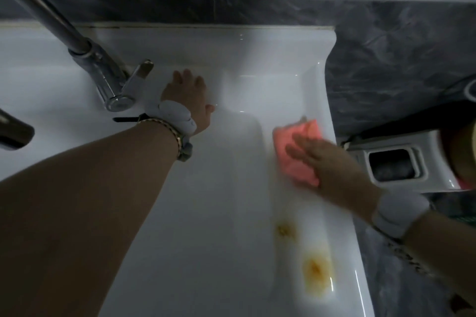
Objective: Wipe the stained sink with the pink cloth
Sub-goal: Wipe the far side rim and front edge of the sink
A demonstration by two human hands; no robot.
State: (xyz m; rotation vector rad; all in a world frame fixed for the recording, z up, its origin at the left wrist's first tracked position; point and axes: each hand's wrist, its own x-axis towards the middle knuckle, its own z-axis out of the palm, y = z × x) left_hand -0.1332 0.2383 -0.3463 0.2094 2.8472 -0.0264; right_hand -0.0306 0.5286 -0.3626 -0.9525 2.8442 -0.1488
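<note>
A white sink (319, 90) fills the middle of the view. Orange-brown stains (315, 269) mark its right inner wall near the front. The pink cloth (296, 147) lies folded against that right wall, farther back. My right hand (332, 162) presses flat on the cloth with fingers spread, blurred by motion. My left hand (188, 95) rests flat and open on the sink's back ledge beside the tap, holding nothing. Both wrists carry white bands.
A chrome tap (103, 72) with a lever stands at the left back, its spout reaching toward the upper left. Dark marble counter (399, 64) borders the sink on the right. A white holder (394, 165) with a dark opening sits on that counter.
</note>
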